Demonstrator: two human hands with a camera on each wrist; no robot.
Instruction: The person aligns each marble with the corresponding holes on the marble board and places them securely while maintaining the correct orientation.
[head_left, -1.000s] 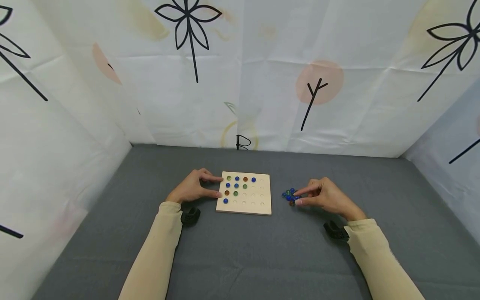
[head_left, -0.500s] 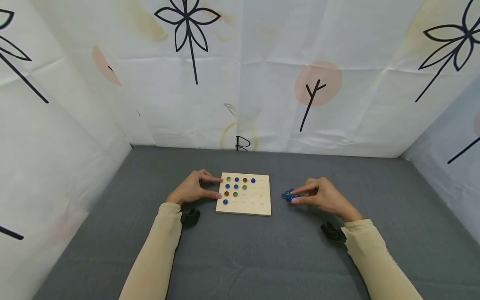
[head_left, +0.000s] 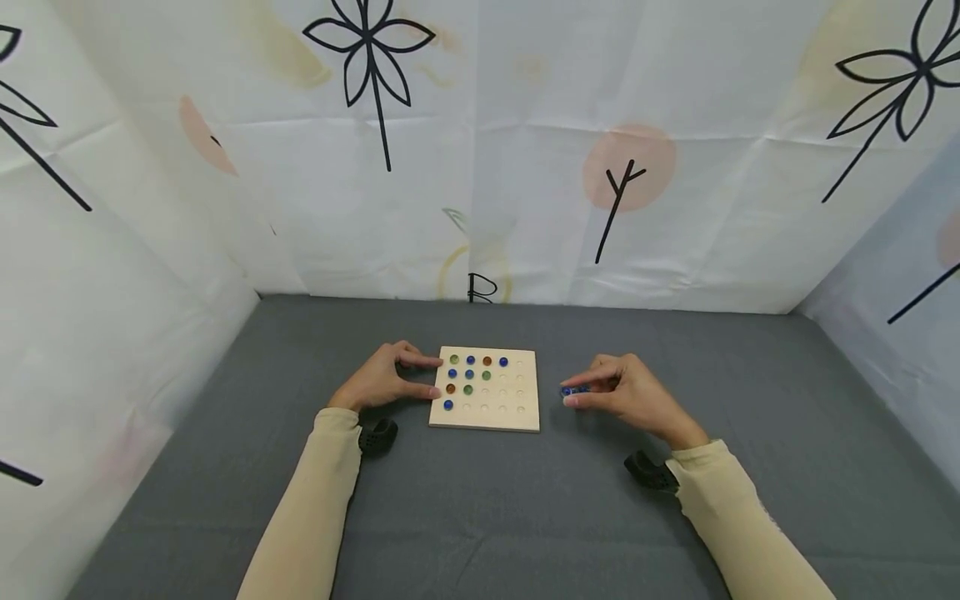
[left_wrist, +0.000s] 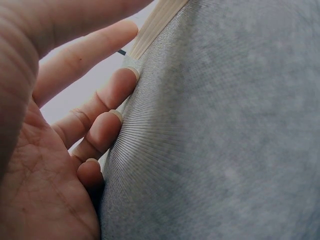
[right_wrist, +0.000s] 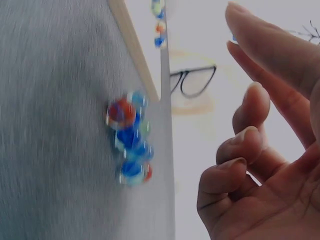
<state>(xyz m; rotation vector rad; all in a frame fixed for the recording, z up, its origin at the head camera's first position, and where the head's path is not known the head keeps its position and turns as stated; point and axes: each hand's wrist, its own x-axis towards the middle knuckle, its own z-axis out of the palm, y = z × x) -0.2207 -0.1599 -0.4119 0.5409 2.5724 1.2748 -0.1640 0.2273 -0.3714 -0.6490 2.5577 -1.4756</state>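
Note:
A square wooden board [head_left: 501, 392] with rows of shallow round hollows lies on the grey table. Glass marbles in blue, green and amber, like the blue marble [head_left: 503, 362], fill hollows at its upper left. Against the board's left edge rests my left hand [head_left: 386, 377], thumb and forefinger spread and fairly straight. Right of the board, my right hand [head_left: 633, 396] pinches a marble [right_wrist: 234, 37] between thumb and forefinger; only a sliver of blue shows. Its other fingers curl loosely. Below it lies a pile of loose marbles [right_wrist: 131, 137], mostly hidden by the hand in the head view.
The grey cloth-covered table [head_left: 465, 508] reaches back to a white fabric backdrop [head_left: 525, 208] printed with leaves and flowers. Fabric also hangs at both sides. A black strap [head_left: 377, 437] sits at the left wrist and another strap [head_left: 648, 472] at the right.
My right hand has shifted a little left and rises over the loose marbles, a blue marble in its pinch. My left hand and the board stay put; the head view tilts slightly.

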